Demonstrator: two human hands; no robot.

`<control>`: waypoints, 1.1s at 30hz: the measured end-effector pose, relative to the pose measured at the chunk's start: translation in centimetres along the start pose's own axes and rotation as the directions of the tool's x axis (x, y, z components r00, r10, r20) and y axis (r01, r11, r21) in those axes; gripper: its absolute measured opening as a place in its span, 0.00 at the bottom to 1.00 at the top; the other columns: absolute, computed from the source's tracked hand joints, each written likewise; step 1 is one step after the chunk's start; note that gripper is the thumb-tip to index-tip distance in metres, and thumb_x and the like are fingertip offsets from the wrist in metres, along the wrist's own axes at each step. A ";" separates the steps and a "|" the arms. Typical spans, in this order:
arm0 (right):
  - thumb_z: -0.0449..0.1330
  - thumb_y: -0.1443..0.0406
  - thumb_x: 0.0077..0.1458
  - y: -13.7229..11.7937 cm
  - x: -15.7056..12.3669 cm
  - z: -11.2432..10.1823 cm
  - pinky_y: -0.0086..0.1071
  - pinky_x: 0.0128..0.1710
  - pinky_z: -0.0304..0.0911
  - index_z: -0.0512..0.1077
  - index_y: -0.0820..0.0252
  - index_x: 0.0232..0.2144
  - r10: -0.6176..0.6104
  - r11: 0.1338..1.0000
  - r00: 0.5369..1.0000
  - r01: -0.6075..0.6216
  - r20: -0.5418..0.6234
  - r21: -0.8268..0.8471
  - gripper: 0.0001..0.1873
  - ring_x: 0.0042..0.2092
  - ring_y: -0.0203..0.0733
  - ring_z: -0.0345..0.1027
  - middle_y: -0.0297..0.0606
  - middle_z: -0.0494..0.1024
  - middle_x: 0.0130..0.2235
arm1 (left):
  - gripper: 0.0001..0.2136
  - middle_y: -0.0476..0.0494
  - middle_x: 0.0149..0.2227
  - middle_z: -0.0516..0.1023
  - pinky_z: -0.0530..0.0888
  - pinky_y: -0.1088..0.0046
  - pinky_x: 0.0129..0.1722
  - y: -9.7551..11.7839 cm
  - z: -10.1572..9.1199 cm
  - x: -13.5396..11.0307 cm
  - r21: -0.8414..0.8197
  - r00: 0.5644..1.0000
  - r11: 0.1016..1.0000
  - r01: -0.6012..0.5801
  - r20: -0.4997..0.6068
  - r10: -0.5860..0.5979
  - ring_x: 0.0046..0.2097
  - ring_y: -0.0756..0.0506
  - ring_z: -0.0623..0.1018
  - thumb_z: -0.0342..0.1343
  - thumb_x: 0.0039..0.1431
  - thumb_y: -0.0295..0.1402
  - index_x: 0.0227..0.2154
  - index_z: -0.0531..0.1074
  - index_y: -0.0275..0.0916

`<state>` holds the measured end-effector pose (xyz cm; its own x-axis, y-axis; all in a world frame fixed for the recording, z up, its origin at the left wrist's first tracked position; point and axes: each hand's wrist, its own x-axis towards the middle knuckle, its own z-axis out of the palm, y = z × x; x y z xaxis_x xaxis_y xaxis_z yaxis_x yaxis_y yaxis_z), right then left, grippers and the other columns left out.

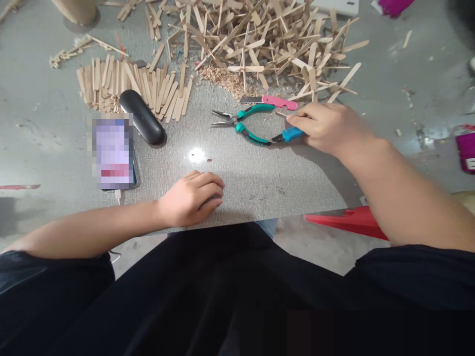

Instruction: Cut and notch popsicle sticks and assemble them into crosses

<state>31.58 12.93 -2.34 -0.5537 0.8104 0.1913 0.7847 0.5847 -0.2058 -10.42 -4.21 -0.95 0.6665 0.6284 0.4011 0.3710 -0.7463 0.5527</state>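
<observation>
My left hand [195, 198] rests palm down near the table's front edge, fingers curled in and nothing visible in them. My right hand [330, 126] is closed at the right of the tools; a thin wooden stick [281, 113] pokes out at its fingertips. Partly under that hand is a blue-handled tool [293, 134] with a dark metal end. To its left lie needle-nose pliers [233, 119] with teal handles, jaws apart. Just behind the pliers is a folding saw or knife with a pink handle [280, 103] and a dark blade.
A large heap of wooden craft sticks [260, 44] covers the back, with shavings [222, 79] before it. More flat sticks [111, 81] lie in rows at left. A black case [143, 117] and a phone [113, 153] with cable lie nearby. A red stool [349, 222] stands below the edge.
</observation>
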 end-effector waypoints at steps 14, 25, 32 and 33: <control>0.63 0.55 0.78 -1.4 0.4 1.1 0.52 0.51 0.77 0.88 0.44 0.56 -0.055 0.983 0.997 0.062 -0.047 0.172 0.14 0.48 0.54 0.81 0.42 0.88 0.49 | 0.05 0.38 0.50 0.90 0.84 0.64 0.51 -0.1 0.0 -0.1 -0.008 1.000 1.000 0.013 0.013 -0.013 0.49 0.43 0.91 0.58 0.83 0.32 0.48 0.79 0.39; 0.64 0.65 0.67 -2.4 -0.2 0.7 0.50 0.49 0.74 0.90 0.52 0.50 0.077 0.992 0.992 -0.067 -0.095 0.106 0.16 0.50 0.58 0.84 0.49 0.92 0.51 | 0.06 0.40 0.49 0.90 0.83 0.64 0.49 -0.1 0.3 0.0 0.013 0.999 0.999 -0.048 -0.023 0.049 0.47 0.43 0.91 0.57 0.83 0.31 0.46 0.77 0.39; 0.67 0.55 0.74 -6.6 -0.5 -1.6 0.45 0.45 0.71 0.83 0.52 0.39 0.129 0.980 0.986 -0.111 -0.103 0.168 0.11 0.43 0.53 0.81 0.47 0.92 0.45 | 0.10 0.40 0.49 0.91 0.83 0.62 0.48 0.1 0.4 -0.2 0.214 0.990 0.966 -0.143 0.023 0.141 0.44 0.43 0.87 0.54 0.84 0.33 0.45 0.79 0.39; 0.69 0.53 0.73 -8.2 -0.7 -1.9 0.43 0.42 0.70 0.83 0.51 0.38 0.122 0.976 0.989 -0.106 -0.079 0.188 0.12 0.40 0.50 0.79 0.43 0.91 0.42 | 0.11 0.40 0.49 0.91 0.83 0.62 0.47 0.3 0.5 -0.3 0.297 0.985 0.939 -0.173 0.059 0.163 0.44 0.42 0.87 0.54 0.84 0.33 0.44 0.80 0.39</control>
<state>26.10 7.48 0.97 -0.4297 0.8705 0.2400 0.7723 0.4920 -0.4018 -10.16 -4.75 -1.23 0.7546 0.4848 0.4421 0.4253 -0.8745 0.2330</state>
